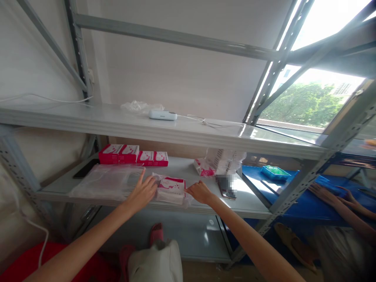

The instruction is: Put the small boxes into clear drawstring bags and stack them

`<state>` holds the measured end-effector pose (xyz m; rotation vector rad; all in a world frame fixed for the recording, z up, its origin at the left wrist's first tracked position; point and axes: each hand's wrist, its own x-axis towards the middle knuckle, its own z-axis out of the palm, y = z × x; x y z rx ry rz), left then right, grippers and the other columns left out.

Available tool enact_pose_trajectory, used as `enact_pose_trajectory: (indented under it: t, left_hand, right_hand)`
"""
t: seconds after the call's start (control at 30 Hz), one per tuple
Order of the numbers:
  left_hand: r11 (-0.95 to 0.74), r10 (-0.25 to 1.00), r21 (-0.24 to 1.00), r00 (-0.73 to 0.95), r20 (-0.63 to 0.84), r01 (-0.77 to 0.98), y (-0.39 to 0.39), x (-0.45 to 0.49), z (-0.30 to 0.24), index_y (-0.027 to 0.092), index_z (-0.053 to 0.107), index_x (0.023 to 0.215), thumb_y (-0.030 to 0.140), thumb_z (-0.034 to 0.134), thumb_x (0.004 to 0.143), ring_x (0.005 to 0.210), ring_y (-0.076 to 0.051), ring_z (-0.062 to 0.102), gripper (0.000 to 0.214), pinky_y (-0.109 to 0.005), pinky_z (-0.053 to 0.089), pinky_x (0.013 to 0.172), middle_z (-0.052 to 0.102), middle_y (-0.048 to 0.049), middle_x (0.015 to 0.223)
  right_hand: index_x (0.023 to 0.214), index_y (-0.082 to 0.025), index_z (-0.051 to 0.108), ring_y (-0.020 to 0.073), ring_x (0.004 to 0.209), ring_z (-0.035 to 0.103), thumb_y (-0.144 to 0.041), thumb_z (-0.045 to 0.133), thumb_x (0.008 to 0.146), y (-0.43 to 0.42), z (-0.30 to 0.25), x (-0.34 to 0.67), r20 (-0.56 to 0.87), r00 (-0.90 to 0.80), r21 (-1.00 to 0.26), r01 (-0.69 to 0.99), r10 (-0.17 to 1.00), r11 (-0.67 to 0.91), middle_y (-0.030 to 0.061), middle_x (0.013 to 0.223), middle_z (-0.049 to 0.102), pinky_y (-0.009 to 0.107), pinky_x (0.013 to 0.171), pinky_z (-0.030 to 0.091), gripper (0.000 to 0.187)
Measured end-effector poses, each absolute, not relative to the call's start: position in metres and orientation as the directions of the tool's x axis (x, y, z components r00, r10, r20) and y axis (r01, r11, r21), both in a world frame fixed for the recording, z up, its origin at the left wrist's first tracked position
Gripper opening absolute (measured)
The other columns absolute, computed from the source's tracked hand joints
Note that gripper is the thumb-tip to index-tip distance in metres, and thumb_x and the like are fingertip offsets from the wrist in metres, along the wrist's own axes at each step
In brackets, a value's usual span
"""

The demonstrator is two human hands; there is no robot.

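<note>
One small pink-and-white box [172, 185], lying flat near the front edge of the middle shelf [183, 166], with a crumpled clear bag [188, 202] about it; whether it is fully enclosed cannot be told. Left hand [146, 190]: placed at the box's left side, index finger raised apart, the others curled; whether film is pinched cannot be told. Right hand [200, 192]: set at the right side, fingers bent together, fingertips at the box's edge; a pinch on the film cannot be confirmed. Risks, as judged: the box could be tipped off the front edge if pulled toward the body; the thin film could be torn or snagged on a corner if tugged unevenly; the flat stack of plastic bags [101, 182] could be dragged askew by the left wrist.
</note>
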<state>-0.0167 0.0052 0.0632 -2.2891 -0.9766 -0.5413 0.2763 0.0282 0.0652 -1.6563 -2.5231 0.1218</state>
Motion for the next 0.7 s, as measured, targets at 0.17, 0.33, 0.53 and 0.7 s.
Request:
enact_pose_trajectory:
  t: [0.17, 0.33, 0.53, 0.7]
  left_hand:
    - [-0.594, 0.489, -0.326, 0.653, 0.578, 0.735, 0.003, -0.004, 0.048, 0.017, 0.063, 0.085, 0.016, 0.047, 0.089, 0.108, -0.022, 0.054, 0.016, -0.057, 0.01, 0.116, 0.064, -0.0053, 0.095]
    - [-0.658, 0.477, -0.185, 0.594, 0.648, 0.73, 0.007, 0.005, 0.026, 0.02, 0.063, 0.096, 0.02, 0.048, 0.089, 0.107, -0.021, 0.053, 0.017, -0.055, 0.012, 0.116, 0.064, -0.0036, 0.1]
    - [-0.685, 0.536, -0.046, 0.546, 0.644, 0.727, 0.004, 0.007, 0.02, 0.022, 0.064, 0.102, 0.02, 0.049, 0.089, 0.107, -0.019, 0.053, 0.019, -0.055, 0.011, 0.116, 0.063, -0.0031, 0.104]
    - [-0.726, 0.547, -0.168, 0.707, 0.448, 0.667, 0.005, -0.019, 0.042, 0.018, 0.061, 0.104, 0.019, 0.045, 0.091, 0.108, -0.018, 0.052, 0.02, -0.05, 0.012, 0.116, 0.061, -0.0053, 0.106]
  right_hand:
    - [0.079, -0.02, 0.072, 0.028, 0.087, 0.063, -0.03, 0.045, 0.094, 0.028, 0.055, 0.266, 0.12, -0.399, -0.083, 0.909, 0.909, 0.409, 0.0123, 0.081, 0.071, 0.043, 0.09, 0.037, 0.032]
    - [0.084, -0.022, 0.072, 0.0264, 0.089, 0.062, -0.041, 0.04, 0.095, 0.019, 0.047, 0.266, 0.18, -0.369, -0.213, 0.89, 0.912, 0.403, 0.011, 0.09, 0.072, 0.04, 0.09, 0.036, 0.038]
    - [0.108, -0.025, 0.069, 0.0258, 0.102, 0.06, -0.043, 0.03, 0.098, 0.0, 0.05, 0.279, 0.155, -0.417, -0.162, 0.884, 0.896, 0.439, 0.0073, 0.108, 0.07, 0.039, 0.096, 0.031, 0.043]
    - [0.113, -0.02, 0.066, 0.027, 0.105, 0.058, -0.037, 0.043, 0.095, -0.003, 0.06, 0.307, 0.039, -0.499, 0.021, 0.866, 0.865, 0.499, 0.0102, 0.113, 0.068, 0.04, 0.098, 0.03, 0.033]
